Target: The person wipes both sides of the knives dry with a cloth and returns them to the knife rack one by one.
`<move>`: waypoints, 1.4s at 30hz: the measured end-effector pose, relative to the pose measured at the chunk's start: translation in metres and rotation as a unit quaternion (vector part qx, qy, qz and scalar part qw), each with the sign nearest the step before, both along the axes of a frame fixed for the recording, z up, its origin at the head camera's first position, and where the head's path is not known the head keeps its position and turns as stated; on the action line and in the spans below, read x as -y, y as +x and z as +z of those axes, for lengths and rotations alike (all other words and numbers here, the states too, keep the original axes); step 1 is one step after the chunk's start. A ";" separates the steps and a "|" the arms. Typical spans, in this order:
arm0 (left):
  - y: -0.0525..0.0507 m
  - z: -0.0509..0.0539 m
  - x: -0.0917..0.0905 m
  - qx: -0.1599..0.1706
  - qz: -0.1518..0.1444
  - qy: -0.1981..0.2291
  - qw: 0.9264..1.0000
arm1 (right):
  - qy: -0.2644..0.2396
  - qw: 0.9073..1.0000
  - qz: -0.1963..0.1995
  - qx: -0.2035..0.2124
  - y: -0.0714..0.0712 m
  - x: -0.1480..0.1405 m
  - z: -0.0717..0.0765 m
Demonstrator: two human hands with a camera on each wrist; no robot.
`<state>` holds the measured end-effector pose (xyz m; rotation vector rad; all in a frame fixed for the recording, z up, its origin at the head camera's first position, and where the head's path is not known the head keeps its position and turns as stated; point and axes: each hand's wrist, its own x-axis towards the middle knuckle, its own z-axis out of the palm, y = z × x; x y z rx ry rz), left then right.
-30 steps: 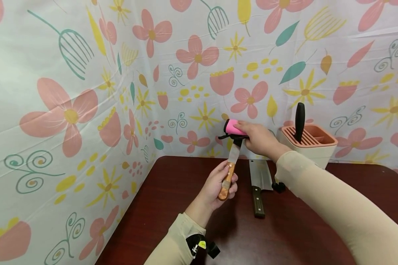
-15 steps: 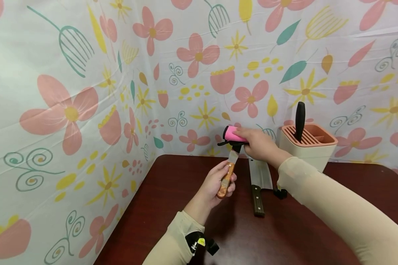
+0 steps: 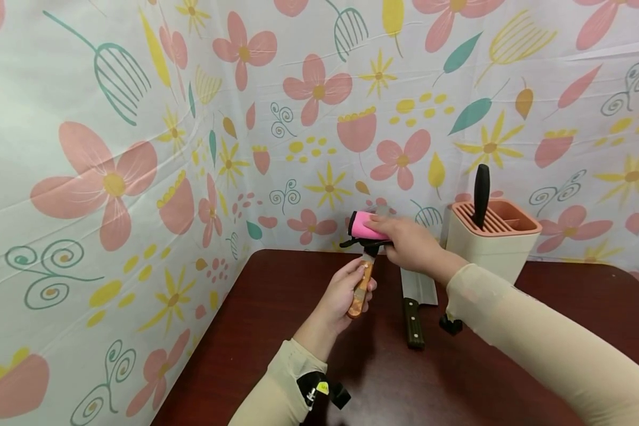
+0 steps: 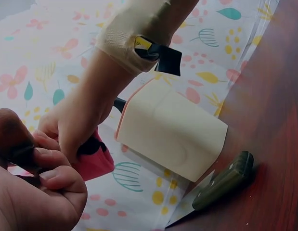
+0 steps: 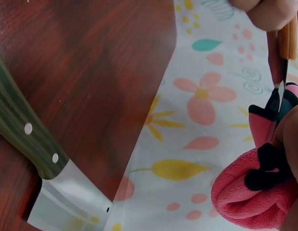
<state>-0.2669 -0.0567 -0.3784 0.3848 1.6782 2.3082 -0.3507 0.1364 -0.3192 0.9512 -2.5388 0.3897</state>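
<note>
My left hand (image 3: 336, 296) grips the wooden handle (image 3: 361, 290) of a knife, its blade pointing up and away. Around that blade, close to the handle, my right hand (image 3: 412, 244) holds a pink cloth with black edging (image 3: 370, 227). In the right wrist view a sliver of blade (image 5: 282, 91) enters the dark part of the folded pink cloth (image 5: 254, 192). The left wrist view has my left hand's curled fingers (image 4: 47, 187) beside the pink cloth (image 4: 97, 162); the blade is hidden there.
A cleaver (image 3: 414, 319) with a dark green handle lies on the dark red table (image 3: 277, 331), under my right forearm's left side. Behind it at right stands a cream knife holder (image 3: 490, 251) with a black-handled tool (image 3: 481, 195) upright. Floral cloth hangs behind.
My right hand and the pink cloth have moved down along the blade toward the handle, and slightly left. My left hand, still gripping the handle, has shifted only slightly.
</note>
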 end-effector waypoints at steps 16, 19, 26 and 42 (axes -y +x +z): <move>-0.005 -0.003 -0.001 -0.001 0.005 0.015 1.000 | 0.024 0.999 0.031 -0.031 0.024 0.009 -0.002; -0.005 -0.004 -0.001 0.000 0.006 0.017 1.000 | 0.027 0.998 0.034 -0.037 0.028 0.009 -0.003; -0.004 -0.004 -0.003 0.013 0.019 0.015 1.000 | 0.013 0.999 0.049 -0.008 0.037 0.007 -0.006; -0.001 -0.005 -0.001 -0.003 0.020 0.030 0.999 | -0.043 0.995 0.060 0.064 0.050 0.000 0.005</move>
